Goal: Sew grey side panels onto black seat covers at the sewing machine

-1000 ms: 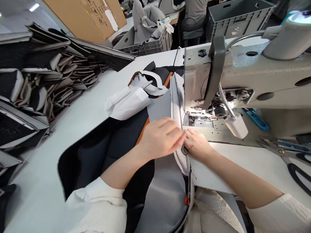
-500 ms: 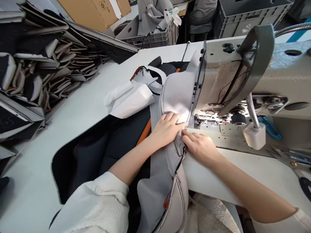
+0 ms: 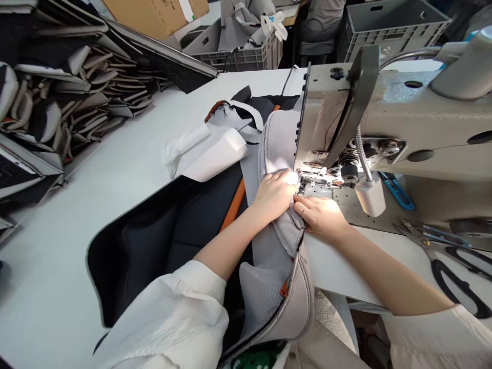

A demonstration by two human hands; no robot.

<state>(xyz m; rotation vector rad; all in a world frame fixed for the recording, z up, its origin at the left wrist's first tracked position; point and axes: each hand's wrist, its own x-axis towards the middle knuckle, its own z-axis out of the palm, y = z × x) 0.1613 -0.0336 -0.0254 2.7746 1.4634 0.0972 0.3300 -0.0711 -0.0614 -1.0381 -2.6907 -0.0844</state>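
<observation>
A grey fabric cover (image 3: 282,136) with seamed edges runs from the sewing machine (image 3: 326,118) down toward my lap, joined to a black padded piece (image 3: 192,220) with an orange strip (image 3: 233,205). My left hand (image 3: 274,195) presses and grips the grey fabric just left of the lit needle area, its fingertips at the seam. Close beside it, on the right, my right hand (image 3: 319,215) pinches the fabric edge in front of the machine's foot. The needle itself is too small to make out. White sheet material (image 3: 211,154) lies on the cover's far left part.
Stacked dark and grey fabric pieces (image 3: 100,92) fill the left. Black-handled scissors (image 3: 442,251) and a blue tool (image 3: 397,190) lie at right. The machine lamp (image 3: 369,195) hangs near my right hand. Behind are grey crates (image 3: 395,33), a cardboard box (image 3: 154,18) and a seated person (image 3: 325,20).
Both hands and the grey fabric have moved closer to the needle area. The view has shifted, so the machine sits farther left and more of the scissors shows.
</observation>
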